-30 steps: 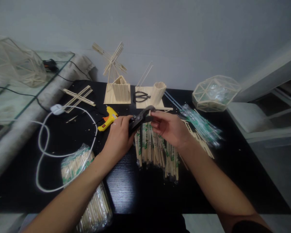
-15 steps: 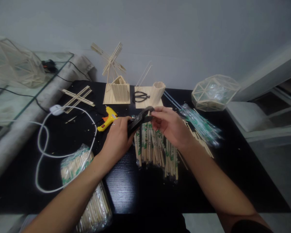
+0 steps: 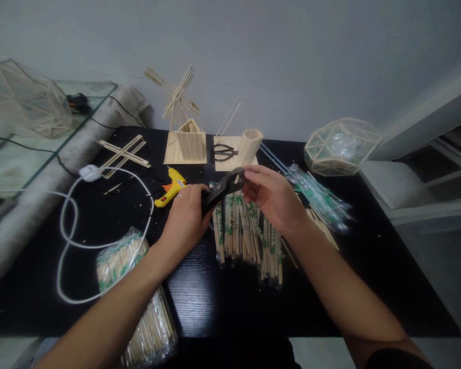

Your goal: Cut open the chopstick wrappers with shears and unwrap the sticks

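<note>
My left hand point(image 3: 188, 215) is wrapped round a black hand cutter point(image 3: 222, 190) with a curved jaw, which points up and to the right over the desk. At the jaw's tip is my right hand point(image 3: 271, 197), its thumb and fingers pinched together; what lies between them is too small to make out. A pale bit shows between the jaws. Beneath both hands lies a pile of paper-and-plastic-wrapped chopsticks point(image 3: 240, 230). The yellow glue gun point(image 3: 171, 188) rests just beyond my left hand.
Behind stand a stick windmill model point(image 3: 191, 141), and a stick cup point(image 3: 250, 143) on a board beside black scissors point(image 3: 223, 152). Crossed sticks point(image 3: 125, 154), a white cable point(image 3: 63, 241) and a chopstick pack point(image 3: 153, 328) lie left. Right are plastic wrappers point(image 3: 318, 197) and a geometric frame point(image 3: 341, 148).
My right hand has shifted very slightly to the right and up at the cutter's tip. My left hand keeps its hold on the cutter.
</note>
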The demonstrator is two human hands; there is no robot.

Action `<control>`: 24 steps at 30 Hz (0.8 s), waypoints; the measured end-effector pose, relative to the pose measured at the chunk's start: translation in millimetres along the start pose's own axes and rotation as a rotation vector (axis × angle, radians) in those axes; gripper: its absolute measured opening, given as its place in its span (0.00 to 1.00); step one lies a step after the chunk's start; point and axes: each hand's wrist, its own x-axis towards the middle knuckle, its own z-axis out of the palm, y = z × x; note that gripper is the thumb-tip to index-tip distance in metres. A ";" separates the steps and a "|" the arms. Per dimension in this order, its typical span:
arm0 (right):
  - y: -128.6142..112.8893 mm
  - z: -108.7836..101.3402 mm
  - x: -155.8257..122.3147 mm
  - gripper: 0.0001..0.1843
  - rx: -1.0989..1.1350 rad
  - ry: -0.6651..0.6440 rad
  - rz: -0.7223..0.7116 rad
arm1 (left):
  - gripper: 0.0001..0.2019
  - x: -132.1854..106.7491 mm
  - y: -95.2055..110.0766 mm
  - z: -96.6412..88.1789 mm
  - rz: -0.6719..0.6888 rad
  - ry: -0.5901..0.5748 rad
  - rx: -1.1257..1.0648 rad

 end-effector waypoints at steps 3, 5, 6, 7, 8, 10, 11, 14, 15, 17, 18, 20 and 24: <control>-0.7 1.5 -1.5 0.10 0.003 0.003 -0.021 | 0.11 0.2 1.0 -0.9 -0.009 -0.015 0.006; -1.6 2.5 -2.3 0.09 0.004 0.009 -0.023 | 0.10 0.1 1.3 -1.0 -0.021 -0.026 0.012; -2.1 2.9 -2.6 0.09 0.002 0.011 -0.022 | 0.10 0.0 1.4 -1.1 -0.029 -0.027 0.015; -2.6 3.3 -2.9 0.09 -0.003 0.012 -0.020 | 0.09 0.0 1.3 -1.1 -0.040 -0.028 0.018; -3.0 3.5 -3.2 0.09 -0.008 0.011 -0.019 | 0.09 0.0 1.3 -1.3 -0.052 -0.030 0.021; -3.5 3.7 -3.7 0.09 -0.014 0.007 -0.023 | 0.08 0.2 1.3 -2.1 -0.079 -0.043 0.027; -3.5 3.7 -4.0 0.09 -0.015 0.004 -0.025 | 0.08 0.3 1.4 -2.8 -0.092 -0.054 0.030; -3.3 3.6 -4.4 0.09 -0.016 0.005 -0.031 | 0.07 1.0 3.0 -5.6 -0.119 -0.091 0.035; -3.3 3.6 -4.4 0.09 -0.015 0.006 -0.031 | 0.07 1.2 3.8 -6.7 -0.125 -0.101 0.035; -3.5 4.0 -4.4 0.09 -0.010 0.003 -0.027 | 0.07 1.6 5.5 -8.7 -0.134 -0.119 0.034; -3.7 4.3 -4.4 0.09 -0.005 -0.002 -0.024 | 0.08 1.8 6.3 -9.6 -0.138 -0.128 0.034; -4.0 4.7 -4.4 0.09 0.005 -0.013 -0.023 | 0.09 2.1 7.7 -11.1 -0.149 -0.148 0.036; -3.6 4.8 -4.2 0.10 0.015 -0.018 -0.024 | 0.11 3.0 10.1 -13.2 -0.173 -0.174 0.049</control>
